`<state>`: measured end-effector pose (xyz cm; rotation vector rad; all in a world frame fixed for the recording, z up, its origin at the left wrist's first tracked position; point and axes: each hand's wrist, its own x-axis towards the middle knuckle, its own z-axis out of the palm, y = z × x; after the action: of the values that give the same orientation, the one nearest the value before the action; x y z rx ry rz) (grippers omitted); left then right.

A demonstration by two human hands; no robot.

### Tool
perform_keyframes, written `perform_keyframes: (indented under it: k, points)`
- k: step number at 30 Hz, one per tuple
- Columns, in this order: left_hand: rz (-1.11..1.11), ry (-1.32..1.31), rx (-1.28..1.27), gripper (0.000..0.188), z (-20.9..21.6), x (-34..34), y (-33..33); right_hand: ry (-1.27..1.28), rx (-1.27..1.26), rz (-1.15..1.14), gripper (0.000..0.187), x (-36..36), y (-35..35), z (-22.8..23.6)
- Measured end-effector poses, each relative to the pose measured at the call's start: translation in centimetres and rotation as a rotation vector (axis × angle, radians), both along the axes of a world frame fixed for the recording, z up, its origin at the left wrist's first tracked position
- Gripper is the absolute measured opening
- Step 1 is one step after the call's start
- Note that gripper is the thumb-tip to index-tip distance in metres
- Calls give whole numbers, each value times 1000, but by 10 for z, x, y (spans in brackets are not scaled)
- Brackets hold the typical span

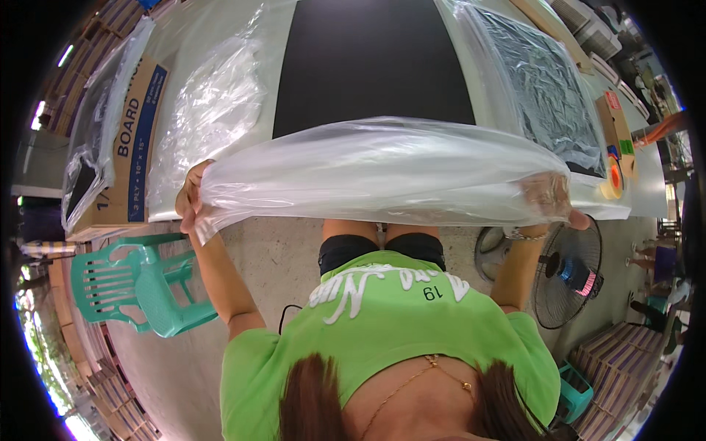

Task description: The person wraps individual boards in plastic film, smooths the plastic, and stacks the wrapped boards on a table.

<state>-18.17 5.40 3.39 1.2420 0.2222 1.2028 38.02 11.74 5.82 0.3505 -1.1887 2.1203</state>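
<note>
A wide piece of clear plastic film is stretched between my two hands at the table's near edge. My left hand is closed on its left end, with the fingers gathered around the film. At the other end, my right hand grips the film and shows partly through it, the thumb sticking out. Beyond the film, a large black board lies flat on the table, its near edge covered by the film. I cannot tell whether the film is a single sheet or a bag.
Crumpled clear plastic lies left of the board, near a cardboard box. To the right are a plastic-wrapped black panel and a tape roll. A green chair stands at left, a fan at right.
</note>
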Motion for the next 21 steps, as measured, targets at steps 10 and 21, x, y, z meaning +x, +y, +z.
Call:
perform_keyframes:
  k: [10,21]
  points:
    - [870,947,-345,36,18,92,-33,-709,-327,-1021,32,10,-15,-28]
    - [1199,1175,93,84,-35,138,-18,-1176,382,-1757,58,-57,-26,-56]
